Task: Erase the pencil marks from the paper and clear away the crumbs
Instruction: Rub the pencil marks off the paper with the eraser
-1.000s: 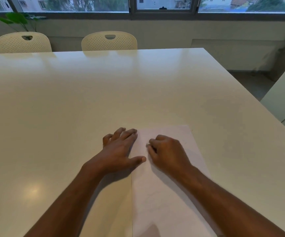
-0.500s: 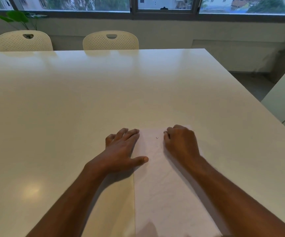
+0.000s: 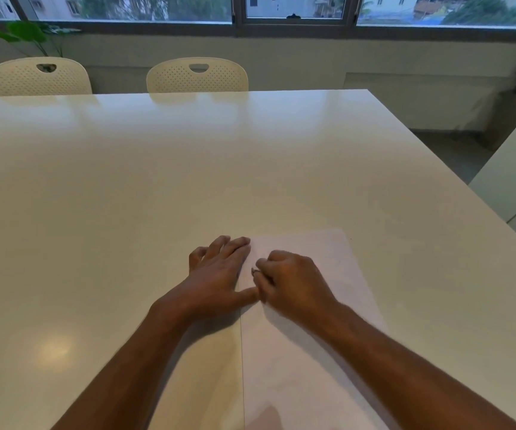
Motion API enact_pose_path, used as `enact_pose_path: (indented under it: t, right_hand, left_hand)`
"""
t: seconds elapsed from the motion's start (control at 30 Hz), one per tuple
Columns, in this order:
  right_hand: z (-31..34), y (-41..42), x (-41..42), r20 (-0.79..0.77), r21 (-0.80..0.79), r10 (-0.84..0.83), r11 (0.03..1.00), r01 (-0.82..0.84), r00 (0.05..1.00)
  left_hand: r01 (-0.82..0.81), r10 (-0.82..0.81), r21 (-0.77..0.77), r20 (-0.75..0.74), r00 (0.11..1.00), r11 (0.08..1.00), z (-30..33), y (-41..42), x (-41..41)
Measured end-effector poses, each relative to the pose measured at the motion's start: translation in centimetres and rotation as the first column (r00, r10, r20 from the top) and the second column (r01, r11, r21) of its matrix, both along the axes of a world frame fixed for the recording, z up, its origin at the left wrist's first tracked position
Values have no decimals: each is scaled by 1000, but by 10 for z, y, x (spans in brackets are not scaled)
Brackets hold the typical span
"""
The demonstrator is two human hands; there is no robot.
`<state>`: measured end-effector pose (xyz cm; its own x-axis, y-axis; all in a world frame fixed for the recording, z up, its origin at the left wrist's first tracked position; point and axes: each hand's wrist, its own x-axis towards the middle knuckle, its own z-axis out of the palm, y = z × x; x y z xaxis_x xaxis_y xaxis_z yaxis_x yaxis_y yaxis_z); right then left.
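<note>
white paper (image 3: 306, 352) flat on the tabletop (image 3: 157, 197), near edge, right of centre. left hand (image 3: 216, 274) flat, pinning its left edge; right hand (image 3: 293, 280) with fingers curled round something small, seemingly an eraser. erasing apparently midway; crumbs undiscernible, uncleared.

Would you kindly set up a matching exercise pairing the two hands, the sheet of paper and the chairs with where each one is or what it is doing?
Things:
1. left hand
2. right hand
3. paper
4. chairs

States or places:
A. lies flat on the table, near the front edge
B. stand at the far side of the table, under the window
C. fingers curled, over the upper part of the sheet, pinching something small
D. fingers spread flat, pressing on the sheet's left edge

Pairs: 1-D, 2-C, 3-A, 4-B
</note>
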<state>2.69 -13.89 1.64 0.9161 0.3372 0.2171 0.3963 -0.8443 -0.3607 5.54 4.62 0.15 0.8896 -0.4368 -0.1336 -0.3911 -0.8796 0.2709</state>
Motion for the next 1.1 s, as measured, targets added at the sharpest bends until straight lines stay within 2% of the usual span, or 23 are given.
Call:
enact_pose_path:
  t: [0.03, 0.13, 0.17, 0.23, 0.3, 0.33, 0.37, 0.47, 0.5, 0.57, 0.63, 0.67, 0.8, 0.87, 0.93, 0.97, 1.1]
  right_hand:
    - [0, -5, 7, 3, -4, -24, 1000, 24, 1000]
    - [0, -30, 33, 83, 2, -278, 960, 279, 957]
    - [0, -29, 33, 88, -3, -291, 956, 292, 953]
    - [1, -12, 21, 89, -22, -135, 990, 138, 987]
    - [3, 4, 4, -6, -23, 67, 997, -67, 998]
    - [5, 4, 4, -28, -32, 108, 994, -109, 994]
    - [6, 0, 12, -18, -45, 89, 995, -90, 996]
    - [6, -18, 33, 69, -44, -140, 989, 143, 988]
    - [5, -16, 30, 87, -33, -158, 986, 161, 984]
    - [6, 0, 18, 68, -47, -26, 998, 29, 997]
    - [11, 12, 5, -30, -48, 127, 991, -128, 991]
    - [13, 10, 8, -39, -59, 139, 988, -141, 990]
    - [13, -10, 33, 68, -84, -80, 993, 86, 994]
    - [14, 2, 24, 42, -79, 22, 997, -19, 999]
    - [18, 14, 10, -63, -47, 184, 981, -187, 981]
    - [20, 14, 12, -84, -53, 197, 978, -202, 977]
    - [18, -7, 36, 54, -109, -34, 993, 40, 998]
  left_hand:
    - [-1, 1, 1, 0, 1000, 1000, 0, 0, 0]
    - [-12, 12, -11, 3, 1000, 1000, 1, -1, -2]
    - [-14, 14, -17, 8, 1000, 1000, 1, -1, -2]
    - [-7, 7, -19, 4, 1000, 1000, 2, -1, -2]
    - [3, -3, -19, 1, 1000, 1000, 3, -1, -2]
    - [3, -3, -20, 3, 1000, 1000, 3, -1, -2]
    - [2, -2, -19, 6, 1000, 1000, 2, -1, -2]
    - [-10, 10, -7, 10, 1000, 1000, 0, 0, -1]
    - [-12, 12, -8, 8, 1000, 1000, -1, 0, -1]
    - [-8, 8, -21, 2, 1000, 1000, 0, 0, -1]
    - [-3, 3, -28, -6, 1000, 1000, 3, -1, -1]
    - [-5, 5, -25, -6, 1000, 1000, 3, -1, -1]
    - [-11, 11, 10, 6, 1000, 1000, 1, -2, -1]
    - [-7, 7, -8, -2, 1000, 1000, 3, -2, -1]
    - [-3, 3, -37, -15, 1000, 999, 5, -2, -2]
    - [-3, 2, -42, -13, 1000, 999, 5, -2, -2]
    - [-13, 13, -3, 0, 1000, 1000, 2, -2, -2]
